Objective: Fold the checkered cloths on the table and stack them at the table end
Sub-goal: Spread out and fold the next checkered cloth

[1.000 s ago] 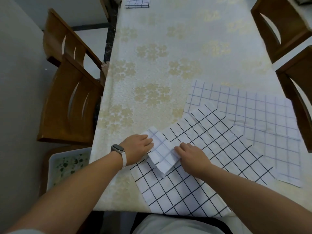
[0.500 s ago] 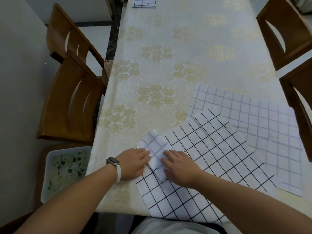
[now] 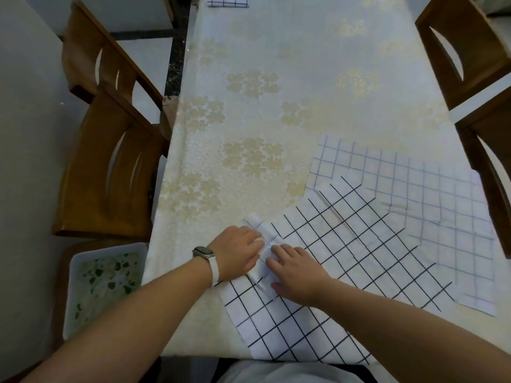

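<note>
left hand (image 3: 237, 251): flat, palm down, fingers spread on the left edge of the small cloth (image 3: 262, 254); not gripping; likely pinning it so the fold holds
right hand (image 3: 297, 272): flat too, open, pressing the cloth's right side; looks like creasing, not lifting
small cloth: folded narrow, lying between both hands on top of the bold-check cloth (image 3: 331, 261), near table edge
bold-check cloth: spread flat, unfolded, overlaps the pale-check cloth (image 3: 431, 205); both probably waiting their turn
stack (image 3: 228, 1): folded check cloth at far table end, well apart; goal spot
table (image 3: 276, 78): floral cover, middle bare
bin (image 3: 102, 283): white tub on floor left of table; holds something green-and-white, cannot tell what
step: judged mid-fold; small cloth not yet stacked
</note>
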Demonstrator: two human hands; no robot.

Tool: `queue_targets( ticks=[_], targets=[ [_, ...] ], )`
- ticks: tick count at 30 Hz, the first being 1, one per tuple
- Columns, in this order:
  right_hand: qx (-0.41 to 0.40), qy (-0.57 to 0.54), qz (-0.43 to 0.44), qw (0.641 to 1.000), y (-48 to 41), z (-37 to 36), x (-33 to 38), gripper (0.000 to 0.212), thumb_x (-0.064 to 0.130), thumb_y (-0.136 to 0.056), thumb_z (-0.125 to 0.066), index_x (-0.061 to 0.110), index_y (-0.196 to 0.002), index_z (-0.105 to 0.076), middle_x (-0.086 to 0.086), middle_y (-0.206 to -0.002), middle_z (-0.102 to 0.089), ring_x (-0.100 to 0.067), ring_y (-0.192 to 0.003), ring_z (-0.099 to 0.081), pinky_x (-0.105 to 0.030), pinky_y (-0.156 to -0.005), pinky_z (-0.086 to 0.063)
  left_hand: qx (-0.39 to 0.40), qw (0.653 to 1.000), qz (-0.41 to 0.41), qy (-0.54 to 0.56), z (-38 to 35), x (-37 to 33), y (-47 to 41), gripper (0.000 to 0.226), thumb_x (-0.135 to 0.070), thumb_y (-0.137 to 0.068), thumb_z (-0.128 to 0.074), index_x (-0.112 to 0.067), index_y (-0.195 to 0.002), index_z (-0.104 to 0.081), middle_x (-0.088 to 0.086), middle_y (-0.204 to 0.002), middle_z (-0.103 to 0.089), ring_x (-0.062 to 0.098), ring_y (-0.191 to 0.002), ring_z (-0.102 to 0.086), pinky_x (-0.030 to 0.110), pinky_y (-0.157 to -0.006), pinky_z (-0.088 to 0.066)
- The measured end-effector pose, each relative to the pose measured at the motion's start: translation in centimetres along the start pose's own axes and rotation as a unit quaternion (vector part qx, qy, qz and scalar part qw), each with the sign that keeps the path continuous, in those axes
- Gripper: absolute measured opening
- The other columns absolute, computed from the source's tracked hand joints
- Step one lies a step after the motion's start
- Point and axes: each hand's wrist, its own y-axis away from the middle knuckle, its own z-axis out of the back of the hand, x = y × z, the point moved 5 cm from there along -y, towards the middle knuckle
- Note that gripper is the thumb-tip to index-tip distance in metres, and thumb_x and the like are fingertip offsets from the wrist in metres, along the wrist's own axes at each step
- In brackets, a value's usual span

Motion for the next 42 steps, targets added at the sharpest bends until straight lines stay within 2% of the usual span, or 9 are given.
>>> queue_targets(
  ticks=[4,7,13,18,22,28,33,38,42],
  targets=[
    [0.019,-0.008,-0.006,1.000,0.1,0.2,0.2,0.056,0.045,-0.088,-0.053,0.015,-0.134,-0.045,-0.014,-0.145,-0.042,-0.032,-0.131,-0.042,-0.044,-0.104,-0.039,0.142,0.989,-0.009,-0.041,-0.8,0.7,-2.9,0.060,-0.040,-0.097,-0.042,-0.015,-0.149,-0.026,0.009,-0.158,-0.020,0.027,-0.144,-0.022,0.043,-0.112,-0.025],
    [0.012,-0.009,-0.013,1.000,0.3,0.4,0.3,0.056,0.045,-0.090,-0.051,0.015,-0.136,-0.044,-0.015,-0.145,-0.041,-0.033,-0.132,-0.040,-0.045,-0.106,-0.037,0.214,0.975,-0.015,-0.058,-2.2,1.5,-2.5,0.070,-0.052,-0.099,-0.026,-0.016,-0.153,0.001,0.005,-0.161,0.006,0.024,-0.148,0.003,0.044,-0.118,-0.008],
    [0.032,-0.058,-0.046,0.997,0.6,0.1,0.2,0.055,0.045,-0.090,-0.052,0.017,-0.136,-0.045,-0.014,-0.150,-0.036,-0.032,-0.139,-0.032,-0.044,-0.113,-0.028,0.204,0.978,0.018,-0.044,-4.6,2.8,-0.9,0.076,-0.065,-0.093,-0.009,-0.022,-0.150,0.017,-0.002,-0.155,0.028,0.018,-0.143,0.024,0.048,-0.118,0.004],
    [-0.046,-0.126,-0.202,0.970,0.5,0.9,-0.9,0.047,0.042,-0.089,-0.051,0.015,-0.128,-0.052,-0.007,-0.129,-0.051,-0.027,-0.115,-0.051,-0.039,-0.092,-0.047,0.197,0.980,0.031,-0.028,-4.2,3.5,-1.6,0.086,-0.074,-0.087,-0.015,-0.026,-0.151,0.017,0.001,-0.158,0.023,0.022,-0.145,0.021,0.049,-0.117,0.009],
    [0.001,-0.127,-0.302,0.945,-0.1,0.8,-1.4,0.052,0.049,-0.087,-0.053,0.019,-0.128,-0.044,-0.002,-0.121,-0.049,-0.024,-0.110,-0.047,-0.037,-0.086,-0.045,0.189,0.981,0.013,-0.043,-3.1,3.5,-2.7,0.092,-0.075,-0.084,-0.031,-0.020,-0.153,-0.004,0.007,-0.161,0.000,0.026,-0.147,0.002,0.049,-0.118,0.007],
    [0.078,-0.167,-0.350,0.918,-1.8,1.6,-2.6,0.037,0.037,-0.081,-0.062,0.018,-0.111,-0.049,-0.005,-0.112,-0.051,-0.027,-0.103,-0.053,-0.038,-0.080,-0.044,0.139,0.990,-0.011,-0.038,-0.8,2.2,-4.7,0.060,-0.059,-0.081,-0.051,-0.020,-0.126,-0.048,0.005,-0.118,-0.051,0.028,-0.113,-0.045,0.050,-0.114,-0.015],
    [0.079,-0.201,-0.358,0.908,-1.3,1.7,-3.2,0.007,0.022,-0.083,-0.054,0.020,-0.087,-0.049,-0.001,-0.090,-0.050,-0.026,-0.090,-0.057,-0.036,-0.074,-0.048,0.136,0.989,0.037,0.042,0.3,3.3,-4.6,0.015,-0.027,-0.085,-0.051,-0.017,-0.094,-0.058,0.003,-0.095,-0.055,0.026,-0.087,-0.051,0.033,-0.072,-0.036],
    [0.015,-0.376,-0.402,0.834,1.1,1.5,-4.1,0.001,0.017,-0.083,-0.058,0.017,-0.083,-0.057,0.000,-0.070,-0.055,-0.018,-0.064,-0.052,-0.027,-0.053,-0.040,0.122,0.885,0.256,0.370,0.2,5.9,-1.6,0.006,-0.023,-0.080,-0.060,-0.018,-0.078,-0.062,-0.002,-0.078,-0.063,0.017,-0.071,-0.057,0.030,-0.061,-0.045],
    [-0.037,-0.576,-0.401,0.711,3.0,1.4,-4.4,0.008,0.013,-0.086,-0.060,0.011,-0.079,-0.059,-0.005,-0.070,-0.051,-0.018,-0.063,-0.047,-0.029,-0.055,-0.040,0.065,0.808,0.333,0.482,0.5,5.2,0.4,0.021,-0.021,-0.083,-0.067,-0.016,-0.069,-0.053,0.002,-0.064,-0.050,0.010,-0.056,-0.044,0.022,-0.054,-0.037]
  ],
)
